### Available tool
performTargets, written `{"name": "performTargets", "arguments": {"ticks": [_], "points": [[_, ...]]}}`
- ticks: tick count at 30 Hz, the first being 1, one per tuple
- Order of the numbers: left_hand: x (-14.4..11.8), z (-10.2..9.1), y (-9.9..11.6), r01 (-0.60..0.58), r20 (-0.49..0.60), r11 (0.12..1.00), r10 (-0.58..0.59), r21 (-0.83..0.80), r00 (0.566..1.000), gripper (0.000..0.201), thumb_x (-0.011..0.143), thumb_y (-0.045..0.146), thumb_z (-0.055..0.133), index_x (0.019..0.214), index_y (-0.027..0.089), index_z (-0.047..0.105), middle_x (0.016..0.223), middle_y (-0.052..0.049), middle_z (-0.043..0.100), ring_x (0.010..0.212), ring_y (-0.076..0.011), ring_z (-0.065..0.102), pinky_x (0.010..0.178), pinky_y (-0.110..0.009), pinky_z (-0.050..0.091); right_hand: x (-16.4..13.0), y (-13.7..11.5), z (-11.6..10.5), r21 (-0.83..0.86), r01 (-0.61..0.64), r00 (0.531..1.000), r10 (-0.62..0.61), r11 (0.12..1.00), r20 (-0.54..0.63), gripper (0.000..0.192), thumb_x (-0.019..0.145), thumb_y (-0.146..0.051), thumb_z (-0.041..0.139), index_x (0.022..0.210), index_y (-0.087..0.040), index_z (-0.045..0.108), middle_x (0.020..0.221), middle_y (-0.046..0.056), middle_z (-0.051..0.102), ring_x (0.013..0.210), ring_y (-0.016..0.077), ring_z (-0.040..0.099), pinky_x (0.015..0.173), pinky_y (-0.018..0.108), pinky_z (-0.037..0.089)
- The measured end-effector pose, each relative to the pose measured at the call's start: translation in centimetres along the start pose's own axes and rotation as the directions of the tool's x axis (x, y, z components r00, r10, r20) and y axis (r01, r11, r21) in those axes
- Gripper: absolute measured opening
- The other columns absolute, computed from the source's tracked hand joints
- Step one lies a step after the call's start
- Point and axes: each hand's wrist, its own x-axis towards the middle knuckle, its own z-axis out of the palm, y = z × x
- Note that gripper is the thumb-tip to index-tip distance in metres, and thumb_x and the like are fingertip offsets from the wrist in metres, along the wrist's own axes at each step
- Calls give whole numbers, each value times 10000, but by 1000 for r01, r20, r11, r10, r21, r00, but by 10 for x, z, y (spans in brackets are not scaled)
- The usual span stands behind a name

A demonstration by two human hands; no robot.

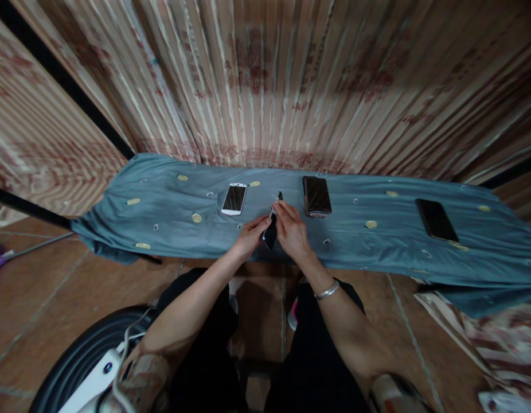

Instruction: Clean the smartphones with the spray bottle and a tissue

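Note:
My left hand [251,236] and my right hand [291,231] meet over the near edge of a grey-blue cloth [171,218]. Together they hold a dark phone [270,232] tilted on its edge. The left hand grips its lower end. The right hand's fingers pinch a small pale piece at the phone's upper side. A silver bracelet [327,291] sits on my right wrist. The cloth is dotted with small yellow discs and several tiny chips.
On the cloth lie a white phone [234,199] at left, a dark phone [316,196] right of my hands, and a black phone [436,219] far right. A striped curtain [265,86] hangs behind. A wheel [80,361] stands at lower left on the tiled floor.

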Motion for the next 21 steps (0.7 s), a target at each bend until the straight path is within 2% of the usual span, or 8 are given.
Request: {"name": "performTargets", "arguments": {"ticks": [6,10,15,21], "points": [[-1,-3,-6,9,34,994,-12,105,999,397,596,327,868,953,171,791,819,-40,763,780,-161,664,788,-285,493,4,14,-1,-45,-40,998,37,998,-58,465,931,-160,354,1348,-146,557,1404,153,576,1337,264,508,1138,524,403],[-4,-1,-5,66,23,992,-69,107,997,407,574,296,880,956,185,792,800,-26,763,704,-139,651,731,-271,494,6,22,-3,-43,-62,992,57,997,-113,458,944,-173,323,1335,-127,556,1368,161,602,1331,255,517,1147,514,389],[-7,2,-2,66,28,991,-69,112,997,344,578,258,880,904,186,798,755,-18,754,680,-135,650,735,-272,498,8,26,-3,-25,-73,990,70,997,-119,435,960,-196,324,1332,-153,546,1342,155,621,1294,256,550,1150,525,375],[-7,0,-3,75,34,990,-80,122,996,405,561,281,886,941,180,792,769,-27,758,664,-145,653,687,-275,498,8,34,1,-43,-119,980,111,992,-163,417,981,-271,334,1315,-171,562,1280,139,664,1210,247,616,1092,478,447]]}}
